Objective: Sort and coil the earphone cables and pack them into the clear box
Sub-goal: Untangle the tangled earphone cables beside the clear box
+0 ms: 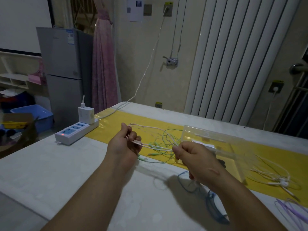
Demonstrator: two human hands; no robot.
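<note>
Left grip (124, 144), right grip (195, 157) on pink cable (158, 147)

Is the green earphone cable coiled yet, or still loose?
Still loose: the thin green earphone cable sprawls in tangled loops on the yellow mat, outside the clear plastic box.

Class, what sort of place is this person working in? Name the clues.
Probably a room in a home or dormitory: a grey fridge stands beside a pink curtain, and a power strip lies on the table.
</note>
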